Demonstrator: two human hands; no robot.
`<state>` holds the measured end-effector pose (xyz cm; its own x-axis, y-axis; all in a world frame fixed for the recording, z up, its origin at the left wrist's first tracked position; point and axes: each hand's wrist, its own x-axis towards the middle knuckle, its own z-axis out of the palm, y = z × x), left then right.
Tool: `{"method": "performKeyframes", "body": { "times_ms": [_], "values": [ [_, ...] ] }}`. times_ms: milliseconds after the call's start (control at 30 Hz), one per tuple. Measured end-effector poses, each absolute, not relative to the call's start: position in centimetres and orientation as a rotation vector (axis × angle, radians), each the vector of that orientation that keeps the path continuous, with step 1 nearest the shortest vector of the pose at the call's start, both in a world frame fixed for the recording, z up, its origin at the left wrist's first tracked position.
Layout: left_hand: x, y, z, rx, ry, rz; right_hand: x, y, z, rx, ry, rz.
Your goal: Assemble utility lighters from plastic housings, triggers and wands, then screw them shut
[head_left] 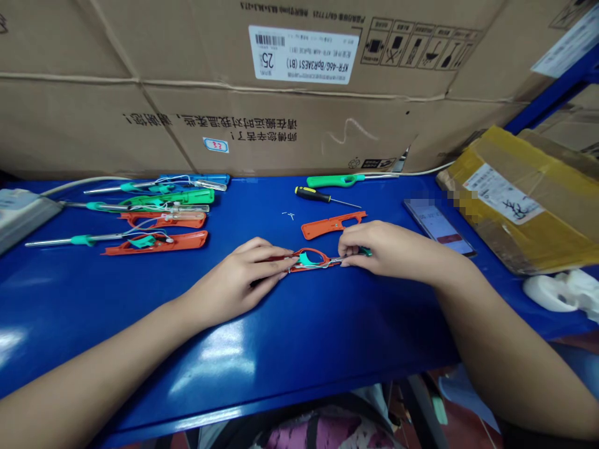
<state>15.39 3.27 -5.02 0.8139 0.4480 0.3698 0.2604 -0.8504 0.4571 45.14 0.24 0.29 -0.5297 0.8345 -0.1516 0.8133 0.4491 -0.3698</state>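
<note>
A long-reach lighter's orange handle half (311, 265) lies on the blue table in front of me, its inside showing a green trigger (306, 259) and thin white wires. With its fingers closed on the handle's left end, my left hand (246, 271) hides that part. My right hand (374, 249) pinches the lighter's metal tube (336, 260) at the right end, and a bit of green collar (365, 251) shows by its fingers. Just behind, a loose orange handle half (330, 224) lies apart from both hands.
Several opened lighters (161, 242) with wires and tubes lie at the left. At the back are a screwdriver (312, 194) and a green lighter (332, 181). A phone (440, 227), taped carton (528, 199) and white roll (552, 292) are at the right. A large cardboard box (299, 143) stands behind.
</note>
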Motion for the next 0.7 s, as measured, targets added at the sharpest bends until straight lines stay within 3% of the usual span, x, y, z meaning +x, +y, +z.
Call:
{"method": "performKeyframes", "body": {
  "times_ms": [233,467,700],
  "values": [
    [15.4,3.3,-5.1,2.59,0.541,0.665,45.0,0.4,0.1,-1.415,-2.647,0.605],
    [15.4,3.3,-4.9,2.586,0.56,0.661,44.2,-0.5,0.3,-1.522,-2.776,0.242],
    [15.5,3.3,-5.1,2.579,0.578,0.684,44.0,-0.6,0.2,-1.45,-2.652,0.306]
  ]
}}
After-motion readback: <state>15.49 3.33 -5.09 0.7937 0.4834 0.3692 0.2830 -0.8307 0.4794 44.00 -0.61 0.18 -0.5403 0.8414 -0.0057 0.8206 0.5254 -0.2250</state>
